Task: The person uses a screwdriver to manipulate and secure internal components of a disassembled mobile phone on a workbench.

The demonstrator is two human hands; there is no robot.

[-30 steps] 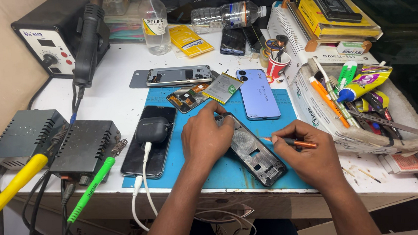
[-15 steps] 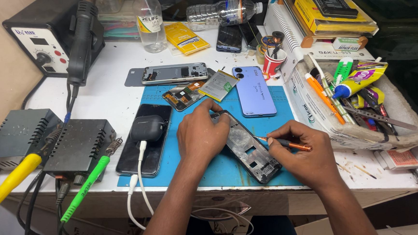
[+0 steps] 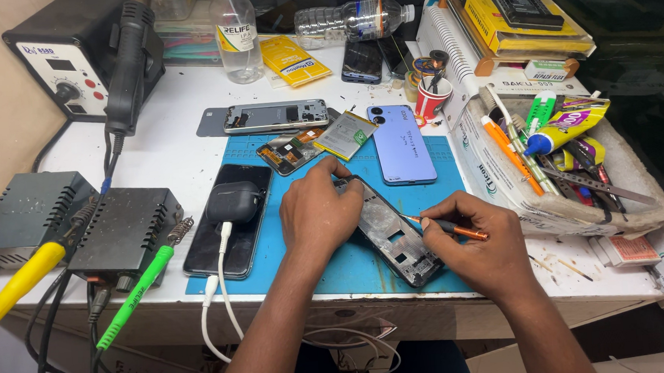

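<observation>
Here, near the worktop's (image 3: pixel 192 153) front edge, the left hand (image 3: pixel 317 212) presses flat on a phone frame (image 3: pixel 391 235), while the right hand (image 3: pixel 480 243) pinches a screwdriver (image 3: pixel 450 228) against it.

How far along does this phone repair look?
Already done: the phone is open, and its battery, a small circuit board and another opened phone body lie apart on the blue mat. In hand: the left hand steadies the bare phone frame while the right hand works an orange screwdriver into it. Left: the loose parts are not yet back in.
</observation>
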